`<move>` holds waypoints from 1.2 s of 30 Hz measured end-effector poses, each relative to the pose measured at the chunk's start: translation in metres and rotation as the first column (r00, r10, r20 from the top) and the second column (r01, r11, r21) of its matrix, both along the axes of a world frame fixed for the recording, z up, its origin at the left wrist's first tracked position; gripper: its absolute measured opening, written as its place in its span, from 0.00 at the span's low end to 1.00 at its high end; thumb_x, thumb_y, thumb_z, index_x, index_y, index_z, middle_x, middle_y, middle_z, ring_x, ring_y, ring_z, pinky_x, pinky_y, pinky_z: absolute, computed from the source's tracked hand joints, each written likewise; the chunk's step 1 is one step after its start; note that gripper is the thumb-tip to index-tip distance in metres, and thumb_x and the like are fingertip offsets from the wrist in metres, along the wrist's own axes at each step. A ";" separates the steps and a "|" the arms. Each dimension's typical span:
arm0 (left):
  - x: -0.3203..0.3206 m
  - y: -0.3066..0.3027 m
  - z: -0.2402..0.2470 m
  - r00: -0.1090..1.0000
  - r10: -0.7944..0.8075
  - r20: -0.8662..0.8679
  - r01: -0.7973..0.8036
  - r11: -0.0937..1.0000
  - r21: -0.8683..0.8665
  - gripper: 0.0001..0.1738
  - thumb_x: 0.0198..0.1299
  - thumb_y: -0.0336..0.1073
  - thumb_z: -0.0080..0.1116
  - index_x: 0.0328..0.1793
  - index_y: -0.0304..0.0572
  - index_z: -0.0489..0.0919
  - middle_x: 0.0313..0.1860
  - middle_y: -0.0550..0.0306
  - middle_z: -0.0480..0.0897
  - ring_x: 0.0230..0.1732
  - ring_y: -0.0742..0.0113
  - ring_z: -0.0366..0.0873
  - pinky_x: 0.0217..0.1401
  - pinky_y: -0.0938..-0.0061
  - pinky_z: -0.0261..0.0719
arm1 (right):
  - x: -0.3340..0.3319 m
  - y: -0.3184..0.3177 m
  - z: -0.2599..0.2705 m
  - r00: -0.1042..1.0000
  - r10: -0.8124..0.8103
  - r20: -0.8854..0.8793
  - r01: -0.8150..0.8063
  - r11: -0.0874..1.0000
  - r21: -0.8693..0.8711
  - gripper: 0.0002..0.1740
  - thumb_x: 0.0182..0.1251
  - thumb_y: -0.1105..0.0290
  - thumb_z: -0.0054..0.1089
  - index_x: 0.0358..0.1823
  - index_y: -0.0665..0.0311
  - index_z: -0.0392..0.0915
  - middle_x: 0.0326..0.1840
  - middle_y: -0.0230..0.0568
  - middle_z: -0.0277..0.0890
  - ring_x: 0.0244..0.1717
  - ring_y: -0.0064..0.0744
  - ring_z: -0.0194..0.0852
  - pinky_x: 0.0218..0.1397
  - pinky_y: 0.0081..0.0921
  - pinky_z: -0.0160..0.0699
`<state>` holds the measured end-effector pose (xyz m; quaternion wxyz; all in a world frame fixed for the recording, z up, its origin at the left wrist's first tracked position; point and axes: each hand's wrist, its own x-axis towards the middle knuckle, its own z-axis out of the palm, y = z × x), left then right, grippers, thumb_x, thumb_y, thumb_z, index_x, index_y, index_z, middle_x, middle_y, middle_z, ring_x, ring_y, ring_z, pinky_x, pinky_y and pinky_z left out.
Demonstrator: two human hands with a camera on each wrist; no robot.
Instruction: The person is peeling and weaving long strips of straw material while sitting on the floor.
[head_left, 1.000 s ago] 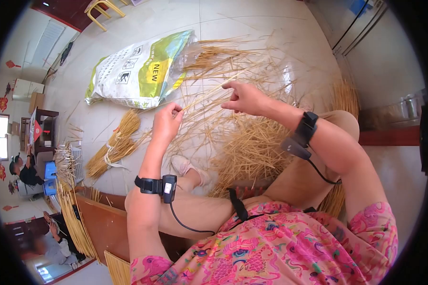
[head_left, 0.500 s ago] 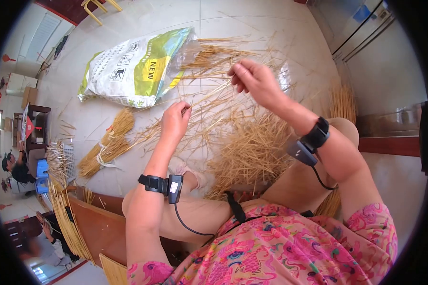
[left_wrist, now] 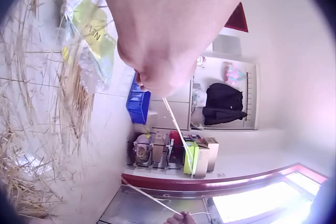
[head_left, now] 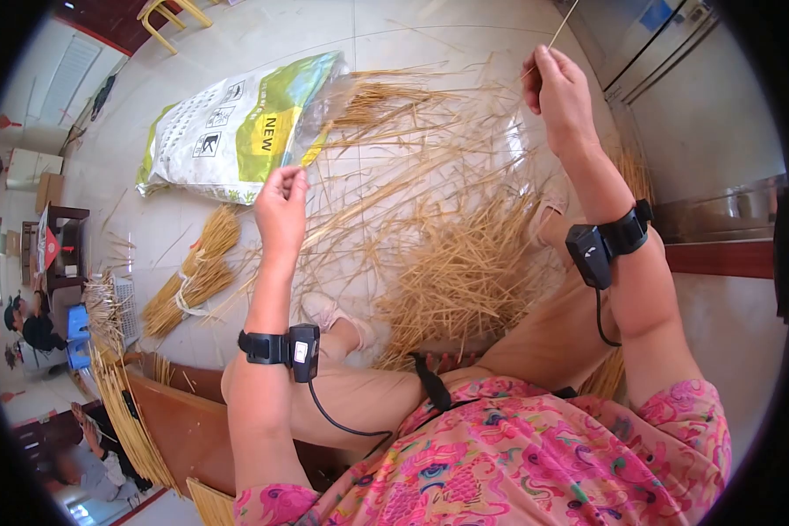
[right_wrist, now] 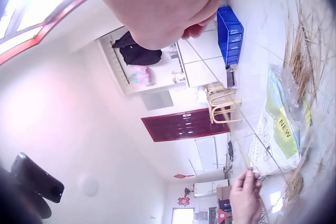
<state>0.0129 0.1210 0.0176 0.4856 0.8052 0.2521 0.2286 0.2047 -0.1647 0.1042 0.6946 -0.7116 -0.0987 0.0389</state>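
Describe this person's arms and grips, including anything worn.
Left grip and right grip are ungloved. Each forearm wears a black strap, dark box and black cable; the left box bears a white label. Short pink sleeves carry a multicoloured pattern.

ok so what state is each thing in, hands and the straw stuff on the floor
left hand: pinching pale stalks
right hand: gripping a stalk
pale stalks: held, sticking out past the fingers
stalk: held, straight where visible
bag: lying down, open at one end
bundle: tied, lying on the floor
straw pile: loose, heaped, untied
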 end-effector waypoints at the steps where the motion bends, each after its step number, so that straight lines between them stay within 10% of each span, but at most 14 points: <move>1: 0.000 0.003 0.005 0.999 0.024 0.034 -0.025 0.999 0.031 0.07 0.62 0.32 0.55 0.41 0.34 0.78 0.27 0.60 0.80 0.29 0.79 0.74 0.33 0.83 0.72 | -0.003 0.000 -0.002 0.999 -0.004 -0.046 0.002 0.999 -0.052 0.17 0.73 0.64 0.39 0.29 0.65 0.71 0.20 0.30 0.67 0.16 0.17 0.61 0.18 0.17 0.59; 4: 0.001 0.010 0.018 0.990 0.052 0.129 -0.060 0.996 0.059 0.08 0.63 0.33 0.53 0.42 0.35 0.77 0.29 0.60 0.80 0.30 0.79 0.74 0.35 0.82 0.72 | -0.008 -0.001 -0.022 0.989 0.032 -0.143 -0.052 0.989 -0.137 0.16 0.73 0.63 0.39 0.31 0.66 0.71 0.21 0.31 0.69 0.17 0.18 0.64 0.19 0.18 0.61; 11: -0.010 0.002 -0.015 0.875 -0.211 -0.436 0.289 0.950 0.119 0.15 0.63 0.43 0.53 0.40 0.37 0.77 0.31 0.54 0.81 0.33 0.66 0.77 0.39 0.72 0.72 | -0.011 -0.002 -0.031 0.973 0.148 -0.178 -0.150 0.989 0.002 0.16 0.74 0.63 0.37 0.34 0.66 0.71 0.25 0.33 0.71 0.22 0.20 0.68 0.23 0.18 0.64; 23: -0.021 0.011 -0.021 0.418 -0.472 -0.777 0.282 0.880 -0.383 0.24 0.60 0.53 0.54 0.42 0.37 0.83 0.25 0.57 0.83 0.34 0.73 0.74 0.47 0.76 0.69 | -0.016 0.010 -0.028 0.977 0.194 -0.093 -0.193 0.981 0.019 0.16 0.74 0.64 0.37 0.35 0.67 0.71 0.26 0.35 0.73 0.22 0.19 0.68 0.24 0.17 0.65; 36: -0.032 0.043 -0.052 0.635 -0.431 -0.642 0.281 0.902 -0.328 0.11 0.60 0.39 0.57 0.40 0.39 0.84 0.25 0.64 0.80 0.30 0.78 0.71 0.38 0.81 0.67 | 0.000 -0.007 -0.022 0.996 -0.093 -0.013 0.093 0.996 -0.012 0.15 0.73 0.64 0.39 0.31 0.65 0.70 0.22 0.32 0.69 0.18 0.17 0.62 0.20 0.17 0.60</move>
